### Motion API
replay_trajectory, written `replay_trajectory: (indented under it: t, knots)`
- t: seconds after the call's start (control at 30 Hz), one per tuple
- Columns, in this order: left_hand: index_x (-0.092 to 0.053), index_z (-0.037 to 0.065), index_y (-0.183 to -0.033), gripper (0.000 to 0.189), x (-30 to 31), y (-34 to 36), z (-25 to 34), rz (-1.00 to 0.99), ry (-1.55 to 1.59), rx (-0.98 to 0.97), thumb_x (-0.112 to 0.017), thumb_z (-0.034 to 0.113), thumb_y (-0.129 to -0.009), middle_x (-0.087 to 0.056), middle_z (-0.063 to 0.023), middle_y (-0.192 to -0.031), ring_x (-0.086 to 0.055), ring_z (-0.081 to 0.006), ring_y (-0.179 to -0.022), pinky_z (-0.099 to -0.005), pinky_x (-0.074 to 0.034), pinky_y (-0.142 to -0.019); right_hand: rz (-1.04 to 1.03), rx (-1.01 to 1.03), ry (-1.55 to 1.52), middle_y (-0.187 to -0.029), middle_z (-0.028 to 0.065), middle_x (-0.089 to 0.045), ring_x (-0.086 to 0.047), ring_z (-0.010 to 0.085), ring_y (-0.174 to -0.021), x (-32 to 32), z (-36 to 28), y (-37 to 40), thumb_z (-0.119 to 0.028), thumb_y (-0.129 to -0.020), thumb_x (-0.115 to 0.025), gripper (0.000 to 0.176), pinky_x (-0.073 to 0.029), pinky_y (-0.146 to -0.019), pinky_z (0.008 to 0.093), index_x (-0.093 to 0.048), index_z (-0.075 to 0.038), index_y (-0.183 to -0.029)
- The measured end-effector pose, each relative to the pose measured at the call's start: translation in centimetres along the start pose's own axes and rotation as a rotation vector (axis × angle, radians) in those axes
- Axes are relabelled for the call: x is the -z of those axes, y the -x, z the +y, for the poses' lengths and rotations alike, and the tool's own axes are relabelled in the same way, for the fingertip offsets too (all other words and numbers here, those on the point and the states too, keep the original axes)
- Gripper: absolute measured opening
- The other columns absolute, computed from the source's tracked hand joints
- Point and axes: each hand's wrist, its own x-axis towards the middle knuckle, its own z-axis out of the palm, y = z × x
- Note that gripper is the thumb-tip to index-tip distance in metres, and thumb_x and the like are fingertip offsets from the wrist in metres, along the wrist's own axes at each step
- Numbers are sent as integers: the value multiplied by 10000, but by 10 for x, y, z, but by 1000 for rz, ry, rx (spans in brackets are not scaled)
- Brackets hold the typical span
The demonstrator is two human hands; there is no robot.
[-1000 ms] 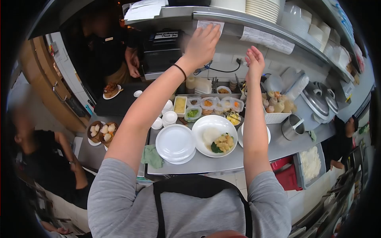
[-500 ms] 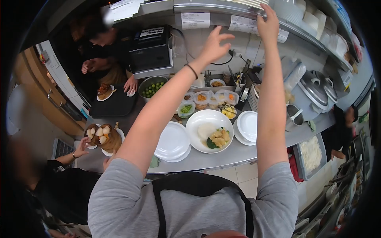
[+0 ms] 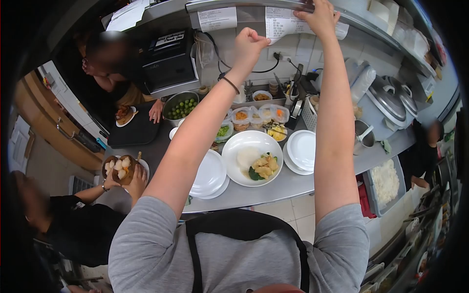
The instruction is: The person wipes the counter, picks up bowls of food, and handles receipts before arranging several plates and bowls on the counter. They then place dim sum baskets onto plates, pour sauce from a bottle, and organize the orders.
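My left hand (image 3: pixel 248 49) is raised, its fingers pinched at the lower left corner of a printed paper slip (image 3: pixel 288 24) that hangs from the shelf edge. My right hand (image 3: pixel 320 18) reaches up to the metal rail (image 3: pixel 254 5) above the same slip, fingers bent over it; what it grips is hard to make out. Another slip (image 3: pixel 217 18) hangs further left. Below my arms, a white plate (image 3: pixel 235 176) holds rice, pale chunks of food and green vegetable. White plates are stacked to its left (image 3: pixel 207 176) and right (image 3: pixel 301 150).
Behind the plate are small food containers (image 3: pixel 242 115) and a bowl of green fruit (image 3: pixel 181 105). At the left a co-worker's hands (image 3: pixel 136 183) hold a wooden steamer; another person stands behind a black tray (image 3: pixel 134 134). A noodle tub (image 3: pixel 385 185) is at the right.
My left hand has closed its fingers at the slip's corner. My right hand has come onto the rail. The view has shifted a little. The co-worker's hands now hold the steamer.
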Motion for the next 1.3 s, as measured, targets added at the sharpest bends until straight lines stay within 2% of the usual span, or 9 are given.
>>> replay_trajectory:
  t: [0.23, 0.57, 0.63, 0.73, 0.87, 1.03, 1.13, 1.23, 1.3]
  knots:
    - [-374, 82, -726, 271, -2, 3, 1, 17, 84, 41, -619, -30, -704, -609, -109, -786, -581, -149, -722, -271, -482, -690, 25, -9, -66, -1081, 17, -499, -376, 232, -1123, 3, -2, 4, -180, -538, -712, 542, -169, -969, 511, -509, -176, -1040]
    - [-383, 89, -714, 250, -2, 2, -3, 11, 40, -8, -627, 41, -739, -591, -70, -743, -567, -122, -726, -235, -453, -683, 47, 16, -69, -1102, 18, -493, -368, 218, -1131, 1, 2, 2, -187, -532, -717, 552, -161, -977, 485, -514, -174, -1046]
    - [-392, 68, -719, 216, -4, -2, -2, 48, -67, -55, -604, 66, -763, -543, -30, -643, -505, -70, -606, -199, -404, -535, 41, 18, -77, -1108, 17, -491, -368, 216, -1131, 1, 2, 2, -188, -529, -716, 555, -163, -976, 482, -514, -174, -1045]
    - [-397, 64, -712, 215, -7, -14, -3, 86, 38, -115, -602, 94, -771, -513, -4, -616, -471, -53, -576, -196, -381, -514, 35, 21, -92, -1116, 16, -487, -367, 215, -1136, 0, 3, 2, -189, -524, -714, 561, -160, -979, 487, -513, -175, -1047]
    - [-396, 68, -693, 225, -15, -14, 16, 78, 155, -86, -612, 73, -757, -525, -3, -631, -472, -47, -578, -191, -377, -519, 51, -10, -67, -1125, 12, -481, -358, 216, -1152, 0, 1, 4, -188, -523, -712, 568, -141, -988, 520, -510, -183, -1054]
    - [-423, 49, -683, 235, -16, -31, 7, 108, -122, -230, -648, -16, -661, -530, -21, -598, -491, -63, -536, -203, -390, -491, 35, -18, -81, -1127, 13, -478, -353, 219, -1158, -1, 2, 3, -191, -523, -719, 578, -133, -987, 541, -507, -190, -1060]
    - [-435, 40, -678, 235, -13, -36, 2, 142, -171, -267, -658, -18, -633, -530, -32, -582, -498, -69, -524, -213, -397, -482, 36, -18, -74, -1127, 15, -478, -357, 221, -1155, -1, 2, 3, -189, -519, -729, 585, -137, -986, 539, -509, -193, -1061]
    - [-404, 67, -697, 246, -6, -31, 4, 118, -297, -257, -636, -14, -687, -566, -30, -663, -483, -56, -545, -207, -386, -474, 48, -18, -67, -1125, 15, -480, -364, 224, -1149, -2, 1, 5, -182, -518, -736, 582, -138, -987, 530, -515, -193, -1056]
    - [-406, 64, -690, 245, 0, -25, 5, 136, -336, -250, -639, -12, -682, -562, -24, -651, -483, -54, -545, -203, -384, -476, 58, -19, -69, -1122, 15, -483, -368, 224, -1145, -4, 0, 4, -178, -519, -738, 577, -140, -987, 525, -518, -192, -1052]
